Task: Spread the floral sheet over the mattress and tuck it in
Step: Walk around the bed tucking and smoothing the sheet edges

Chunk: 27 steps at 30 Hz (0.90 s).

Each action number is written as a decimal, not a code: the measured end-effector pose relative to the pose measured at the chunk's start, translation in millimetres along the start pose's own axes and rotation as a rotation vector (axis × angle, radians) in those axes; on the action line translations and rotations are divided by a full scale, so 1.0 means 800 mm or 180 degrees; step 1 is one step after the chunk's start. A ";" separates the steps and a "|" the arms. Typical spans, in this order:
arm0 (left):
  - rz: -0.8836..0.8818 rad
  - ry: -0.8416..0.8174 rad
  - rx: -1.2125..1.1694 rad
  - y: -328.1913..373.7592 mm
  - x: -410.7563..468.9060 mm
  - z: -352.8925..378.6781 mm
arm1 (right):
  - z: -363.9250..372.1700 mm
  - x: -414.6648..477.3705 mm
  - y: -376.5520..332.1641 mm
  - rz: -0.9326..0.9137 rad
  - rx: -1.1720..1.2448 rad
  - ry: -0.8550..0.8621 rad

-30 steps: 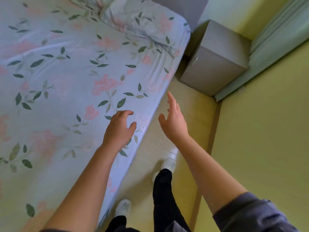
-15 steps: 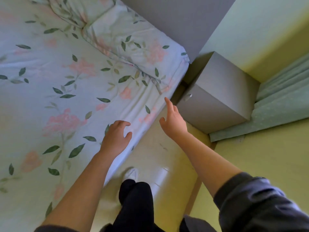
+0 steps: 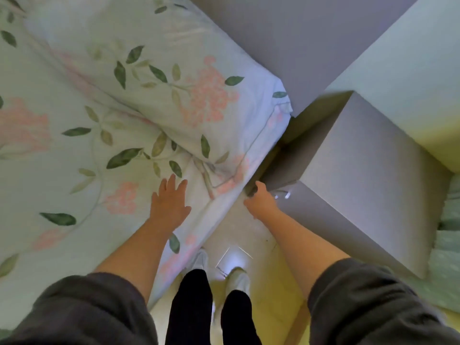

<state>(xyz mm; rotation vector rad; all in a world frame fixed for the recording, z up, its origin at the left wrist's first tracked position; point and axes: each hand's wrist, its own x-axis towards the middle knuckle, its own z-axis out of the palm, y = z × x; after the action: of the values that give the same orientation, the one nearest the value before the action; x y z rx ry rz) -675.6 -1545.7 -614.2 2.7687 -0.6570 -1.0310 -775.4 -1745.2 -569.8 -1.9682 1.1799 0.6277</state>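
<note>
The floral sheet [image 3: 74, 150], pale blue with pink flowers and green leaves, covers the mattress across the left half of the view. A matching pillow [image 3: 174, 78] lies at the head end. My left hand [image 3: 169, 204] rests flat on the sheet near the bed's side edge, fingers straight. My right hand [image 3: 260, 201] is down at the sheet's side edge, in the gap beside the bedside cabinet. Its fingers curl toward the mattress side and their tips are hidden, so I cannot tell whether they hold the fabric.
A grey bedside cabinet [image 3: 361, 185] stands close to the bed's corner, leaving a narrow gap. A grey headboard [image 3: 286, 41] rises behind the pillow. My legs and white-socked feet [image 3: 236, 280] stand on the pale floor strip between bed and cabinet. Green curtain fabric [image 3: 448, 250] hangs at the right.
I have stepped toward the head of the bed. My left hand has flattened onto the sheet, and my right hand has dropped from mid-air to the sheet's edge by the cabinet.
</note>
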 end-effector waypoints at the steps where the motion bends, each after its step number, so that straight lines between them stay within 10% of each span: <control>1: -0.0025 0.0010 0.0153 -0.003 0.014 0.004 | 0.005 0.017 0.004 0.0186 0.0246 -0.0109; 6: -0.0182 0.0031 0.0730 -0.008 0.075 0.060 | 0.065 0.096 0.035 0.1003 0.1833 -0.1017; 20: 0.0023 0.0187 0.0693 0.017 0.061 0.095 | 0.114 0.150 0.106 0.0250 -0.0109 -0.0065; 27: 0.0088 0.0575 0.0700 0.019 0.049 0.100 | 0.115 0.169 0.102 0.0640 0.0473 -0.0356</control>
<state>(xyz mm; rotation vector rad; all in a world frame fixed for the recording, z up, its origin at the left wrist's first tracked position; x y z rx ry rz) -706.3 -1573.1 -694.4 2.9827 -0.8243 -0.7311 -789.4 -1767.3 -750.3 -1.6827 1.3251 0.7213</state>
